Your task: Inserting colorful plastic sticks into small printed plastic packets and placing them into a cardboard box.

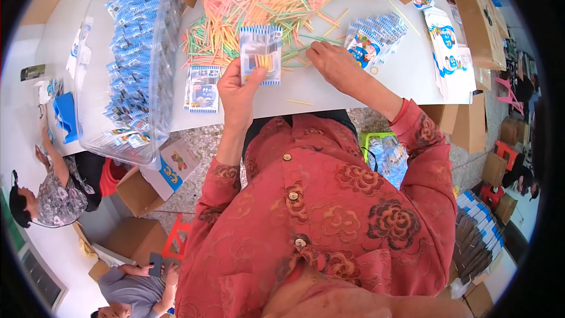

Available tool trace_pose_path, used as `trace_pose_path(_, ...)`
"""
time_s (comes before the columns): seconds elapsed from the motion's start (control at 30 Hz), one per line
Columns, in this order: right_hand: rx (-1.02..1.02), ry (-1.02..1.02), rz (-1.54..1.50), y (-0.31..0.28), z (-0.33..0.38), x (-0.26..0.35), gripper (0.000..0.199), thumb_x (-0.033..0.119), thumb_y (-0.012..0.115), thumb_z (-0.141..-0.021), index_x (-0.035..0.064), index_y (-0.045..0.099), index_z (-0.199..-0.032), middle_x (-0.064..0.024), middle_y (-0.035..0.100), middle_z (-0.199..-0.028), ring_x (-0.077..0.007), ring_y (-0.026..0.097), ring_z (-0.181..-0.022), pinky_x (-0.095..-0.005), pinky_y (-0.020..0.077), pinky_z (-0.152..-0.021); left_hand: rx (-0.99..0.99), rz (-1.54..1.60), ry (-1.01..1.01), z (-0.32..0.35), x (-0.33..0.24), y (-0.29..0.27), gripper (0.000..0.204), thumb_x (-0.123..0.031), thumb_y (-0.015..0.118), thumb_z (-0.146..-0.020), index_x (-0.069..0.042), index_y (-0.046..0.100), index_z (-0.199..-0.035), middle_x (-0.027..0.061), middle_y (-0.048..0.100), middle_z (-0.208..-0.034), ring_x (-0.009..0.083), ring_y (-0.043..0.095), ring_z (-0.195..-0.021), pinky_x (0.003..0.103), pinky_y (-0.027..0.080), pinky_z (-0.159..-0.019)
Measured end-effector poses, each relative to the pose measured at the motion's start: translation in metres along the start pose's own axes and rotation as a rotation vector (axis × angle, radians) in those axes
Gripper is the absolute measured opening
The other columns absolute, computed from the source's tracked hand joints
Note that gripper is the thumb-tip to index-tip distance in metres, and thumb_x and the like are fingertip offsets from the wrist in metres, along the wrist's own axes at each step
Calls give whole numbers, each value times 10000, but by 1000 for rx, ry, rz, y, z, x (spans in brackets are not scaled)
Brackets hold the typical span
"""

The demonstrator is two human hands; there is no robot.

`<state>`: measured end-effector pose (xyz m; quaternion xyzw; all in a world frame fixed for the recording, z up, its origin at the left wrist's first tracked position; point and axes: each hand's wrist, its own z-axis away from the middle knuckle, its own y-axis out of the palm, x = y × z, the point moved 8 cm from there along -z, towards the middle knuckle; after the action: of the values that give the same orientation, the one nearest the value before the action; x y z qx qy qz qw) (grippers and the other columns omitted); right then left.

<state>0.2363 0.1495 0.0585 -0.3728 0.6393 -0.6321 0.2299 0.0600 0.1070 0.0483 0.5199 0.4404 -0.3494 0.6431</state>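
My left hand [240, 87] grips a small clear packet [254, 44] with blue-striped ends, thumb across its front. Several short yellow sticks [263, 62] show through the packet's window. To the right, my right hand [336, 66] is closed, its curled fingertips at the edge of the loose sticks. Green sticks [292, 54] lie right beside those fingertips; whether one is pinched cannot be made out. Beyond both hands spreads a heap of thin pink, yellow, orange and green sticks [215, 41]. Another flat packet [203, 89] rests on the table just left of my left hand.
A clear plastic tub [154, 82] full of blue-striped packets stands at the left. Right of my right hand lie more packets [376, 35], then a stack of printed white packaging [450, 53]. Cardboard boxes [477, 20] flank the white table [344, 101]. Two people are at left.
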Motion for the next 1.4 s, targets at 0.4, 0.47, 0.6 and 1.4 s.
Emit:
trace_pose_path(0.4,-13,-36,8,6,0,-7,313,-48,571,-702,-9,513,-1007,-126,517,-912,-294,578,-890,-371,506,-701,29,88,23,6,-1,8,270,11,677,-821,33,595,-1077,52,666,-947,73,609,-817,217,488,-749)
trace_pose_path(0.47,-82,54,-102,-1,-1,-17,228,-46,576,-729,0,560,-952,-127,561,-875,-312,594,-805,-351,504,-673,10,44,-5,7,-2,8,250,21,665,-826,40,597,-1066,56,667,-941,74,607,-824,214,484,-746)
trace_pose_path(0.6,-241,154,-416,-52,-8,-31,123,-30,590,-799,4,611,-915,-81,630,-850,-233,615,-715,-296,495,-650,33,-41,48,10,-5,8,260,40,658,-823,51,592,-1074,66,667,-952,83,610,-843,217,482,-758)
trace_pose_path(1.4,-323,84,-1045,-93,-31,22,147,68,670,-823,56,677,-969,-49,605,-1113,-142,556,-1051,-289,419,-921,138,-145,96,15,-6,27,250,46,660,-820,48,610,-1065,60,668,-942,83,606,-851,216,483,-767)
